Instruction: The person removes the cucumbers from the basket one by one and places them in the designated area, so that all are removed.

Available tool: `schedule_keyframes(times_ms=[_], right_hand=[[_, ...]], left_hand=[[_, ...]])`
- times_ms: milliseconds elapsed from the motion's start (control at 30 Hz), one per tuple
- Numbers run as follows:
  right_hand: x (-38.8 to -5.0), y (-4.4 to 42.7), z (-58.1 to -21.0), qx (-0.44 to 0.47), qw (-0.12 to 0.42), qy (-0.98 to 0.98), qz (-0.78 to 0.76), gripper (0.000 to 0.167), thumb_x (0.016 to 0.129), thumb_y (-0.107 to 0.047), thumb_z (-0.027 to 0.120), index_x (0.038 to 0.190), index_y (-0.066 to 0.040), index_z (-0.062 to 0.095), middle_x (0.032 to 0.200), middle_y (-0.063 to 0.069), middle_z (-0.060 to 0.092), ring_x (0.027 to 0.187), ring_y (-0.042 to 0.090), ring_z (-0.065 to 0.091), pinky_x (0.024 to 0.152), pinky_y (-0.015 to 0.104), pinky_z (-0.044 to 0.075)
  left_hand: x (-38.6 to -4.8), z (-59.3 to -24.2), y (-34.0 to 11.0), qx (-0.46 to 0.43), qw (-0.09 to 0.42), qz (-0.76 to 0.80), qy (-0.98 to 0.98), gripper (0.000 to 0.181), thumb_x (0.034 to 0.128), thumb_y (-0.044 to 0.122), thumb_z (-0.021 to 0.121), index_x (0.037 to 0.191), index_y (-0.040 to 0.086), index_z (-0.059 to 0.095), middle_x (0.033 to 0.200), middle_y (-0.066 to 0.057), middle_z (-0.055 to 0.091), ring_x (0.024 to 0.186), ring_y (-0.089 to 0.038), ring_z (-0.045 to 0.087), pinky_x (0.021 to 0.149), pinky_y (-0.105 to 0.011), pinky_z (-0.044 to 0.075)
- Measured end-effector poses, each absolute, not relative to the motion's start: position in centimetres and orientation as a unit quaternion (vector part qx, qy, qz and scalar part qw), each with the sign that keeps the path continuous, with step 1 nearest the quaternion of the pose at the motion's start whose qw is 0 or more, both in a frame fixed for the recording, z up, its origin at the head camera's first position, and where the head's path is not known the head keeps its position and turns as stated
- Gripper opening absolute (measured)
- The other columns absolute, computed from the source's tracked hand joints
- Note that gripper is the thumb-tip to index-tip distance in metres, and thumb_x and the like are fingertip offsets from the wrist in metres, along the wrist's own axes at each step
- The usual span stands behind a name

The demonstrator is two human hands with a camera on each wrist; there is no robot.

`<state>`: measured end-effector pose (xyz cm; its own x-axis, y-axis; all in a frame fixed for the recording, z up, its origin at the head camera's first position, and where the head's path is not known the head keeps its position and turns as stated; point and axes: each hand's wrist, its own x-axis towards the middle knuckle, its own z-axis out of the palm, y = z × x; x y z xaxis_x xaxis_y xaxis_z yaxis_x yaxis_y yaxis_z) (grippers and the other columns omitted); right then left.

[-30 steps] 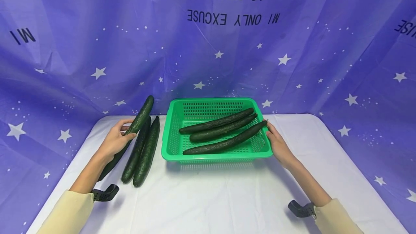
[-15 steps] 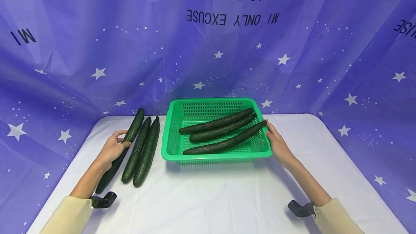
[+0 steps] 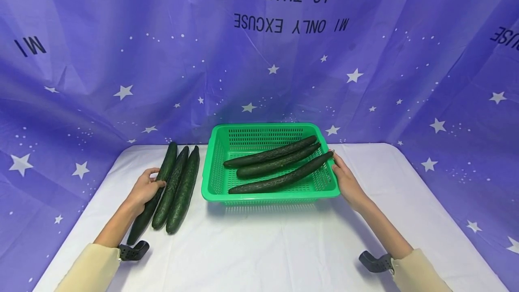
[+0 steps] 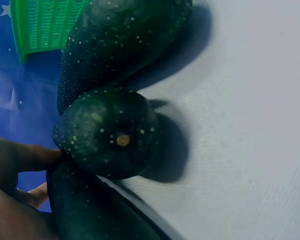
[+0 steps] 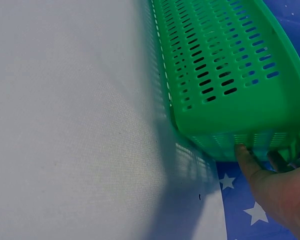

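In the head view my left hand [image 3: 144, 189] grips the leftmost dark green cucumber [image 3: 140, 225], thumb on its right side, fingers on the far side. That cucumber lies beside a middle cucumber [image 3: 170, 191] and a third one [image 3: 184, 195], all roughly parallel. The left wrist view shows the held cucumber [image 4: 97, 210] against the middle one [image 4: 110, 135]. My right hand [image 3: 349, 184] holds the right end of a green perforated basket [image 3: 267, 197], its fingers against the outer wall [image 5: 230, 115]. Inside the basket lie three slimmer cucumbers [image 3: 279, 180], one with its tip on the right rim.
A white cloth [image 3: 275, 247] covers the table, whose back edge meets a purple curtain [image 3: 227, 80] with stars and lettering. A black wrist mount [image 3: 134, 251] sits on the left wrist and another [image 3: 375, 262] on the right.
My left hand has brought its cucumber down and toward the near side, then slightly right, alongside the other two. The right hand and basket look the same.
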<state>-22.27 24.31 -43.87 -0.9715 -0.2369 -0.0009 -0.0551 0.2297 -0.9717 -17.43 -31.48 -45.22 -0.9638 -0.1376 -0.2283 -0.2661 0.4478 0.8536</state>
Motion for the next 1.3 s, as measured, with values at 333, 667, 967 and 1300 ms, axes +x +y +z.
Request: schedule_keyframes(times_ms=[333, 667, 967, 1300], right_hand=[[-22.2, 24.4, -43.8, -0.090, 0.077, 0.787, -0.606, 0.055, 0.111, -0.023, 0.024, 0.162, -0.024, 0.005, 0.165, 0.009, 0.009, 0.136, 0.033, 0.028, 0.095, 0.025, 0.037], [-22.3, 24.3, -43.9, -0.090, 0.079, 0.782, -0.611, 0.055, 0.111, -0.022, 0.024, 0.163, -0.021, 0.003, 0.166, 0.008, 0.007, 0.140, 0.032, 0.024, 0.099, 0.027, 0.034], [-22.3, 24.4, -44.0, -0.088, 0.078, 0.782, -0.611, 0.055, 0.111, -0.022, 0.024, 0.162, -0.022, 0.003, 0.166, 0.008, 0.009, 0.141, 0.032, 0.024, 0.099, 0.024, 0.034], [-22.4, 24.3, -44.0, -0.087, 0.080, 0.782, -0.612, 0.057, 0.111, -0.024, 0.024, 0.162, -0.019, 0.000, 0.166, 0.006, 0.004, 0.145, 0.030, 0.016, 0.110, 0.044, 0.026]], left_hand=[[-17.5, -45.4, -31.2, -0.140, 0.058, 0.493, 0.857, 0.064, 0.0973, 0.009, 0.050, 0.150, -0.011, 0.021, 0.142, -0.041, 0.029, 0.130, -0.053, 0.033, 0.102, -0.063, 0.033], [-17.8, -45.3, -31.5, -0.158, 0.060, 0.468, 0.868, 0.067, 0.0978, 0.017, 0.049, 0.152, -0.010, 0.020, 0.139, -0.039, 0.034, 0.124, -0.052, 0.040, 0.098, -0.061, 0.037], [-17.9, -44.8, -31.5, -0.153, 0.051, 0.467, 0.869, 0.067, 0.0980, 0.016, 0.050, 0.152, -0.010, 0.019, 0.135, -0.037, 0.037, 0.121, -0.051, 0.043, 0.096, -0.062, 0.039], [-18.0, -42.1, -29.6, -0.134, -0.018, 0.457, 0.879, 0.061, 0.0998, 0.013, 0.050, 0.152, -0.006, 0.027, 0.141, -0.037, 0.038, 0.126, -0.052, 0.041, 0.097, -0.060, 0.040]])
